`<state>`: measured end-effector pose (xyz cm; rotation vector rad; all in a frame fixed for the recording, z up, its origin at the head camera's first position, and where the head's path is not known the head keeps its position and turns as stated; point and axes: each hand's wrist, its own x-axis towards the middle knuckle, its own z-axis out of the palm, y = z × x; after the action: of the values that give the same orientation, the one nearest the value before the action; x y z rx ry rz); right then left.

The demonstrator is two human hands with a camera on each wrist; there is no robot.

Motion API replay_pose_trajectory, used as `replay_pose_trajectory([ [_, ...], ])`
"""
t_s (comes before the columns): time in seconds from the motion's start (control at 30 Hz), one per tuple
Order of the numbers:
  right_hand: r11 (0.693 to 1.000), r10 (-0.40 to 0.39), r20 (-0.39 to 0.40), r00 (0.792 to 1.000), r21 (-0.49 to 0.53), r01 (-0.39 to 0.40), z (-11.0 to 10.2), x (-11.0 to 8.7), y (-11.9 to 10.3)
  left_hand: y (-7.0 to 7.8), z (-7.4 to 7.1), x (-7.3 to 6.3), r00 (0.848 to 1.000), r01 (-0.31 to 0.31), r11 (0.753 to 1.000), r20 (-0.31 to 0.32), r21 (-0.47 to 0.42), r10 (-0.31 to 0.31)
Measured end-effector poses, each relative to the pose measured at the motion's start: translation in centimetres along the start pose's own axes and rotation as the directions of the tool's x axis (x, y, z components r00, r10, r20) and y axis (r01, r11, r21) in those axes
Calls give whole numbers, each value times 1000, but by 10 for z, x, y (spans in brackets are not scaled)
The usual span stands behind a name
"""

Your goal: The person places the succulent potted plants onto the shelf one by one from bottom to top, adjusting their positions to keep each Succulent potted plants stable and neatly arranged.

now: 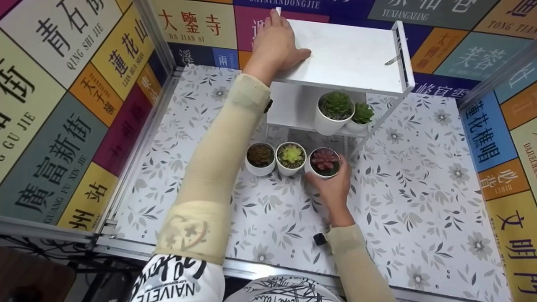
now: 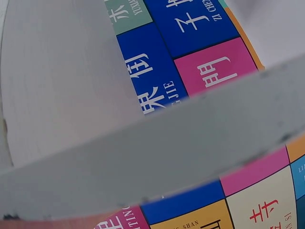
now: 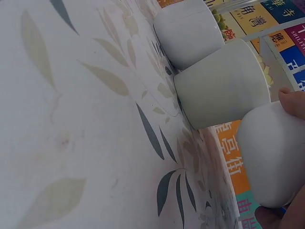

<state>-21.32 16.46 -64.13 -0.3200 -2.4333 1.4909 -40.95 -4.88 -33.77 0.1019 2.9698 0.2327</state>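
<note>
My left hand [image 1: 277, 44] is at the left end of a white two-tier shelf [image 1: 348, 54], thumb spread on the top board and fingers over the side panel. In the left wrist view the panel's edge [image 2: 157, 148] crosses close up. My right hand [image 1: 335, 182] grips a white pot [image 3: 274, 155] with a dark red succulent [image 1: 324, 160], thumb and fingers on either side. Wall shows between this pot and the tabletop in the right wrist view. Beside it stand a pot with a yellow-green succulent [image 1: 291, 156] and one with a brownish plant [image 1: 260, 156].
Two white pots with green succulents [image 1: 337, 104] stand on the shelf's lower board [image 1: 289, 111], at its right end. Leaf-patterned paper covers the tabletop [image 1: 411, 201]. Walls of coloured sign panels [image 1: 46, 163] enclose the left, back and right sides.
</note>
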Motion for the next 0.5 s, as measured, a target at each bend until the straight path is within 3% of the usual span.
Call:
replay_pose_trajectory([
  [0.5, 1000, -14, -12, 1000, -3, 14, -14, 9, -9, -1, 1, 3, 1000, -11, 1000, 2, 5, 11],
])
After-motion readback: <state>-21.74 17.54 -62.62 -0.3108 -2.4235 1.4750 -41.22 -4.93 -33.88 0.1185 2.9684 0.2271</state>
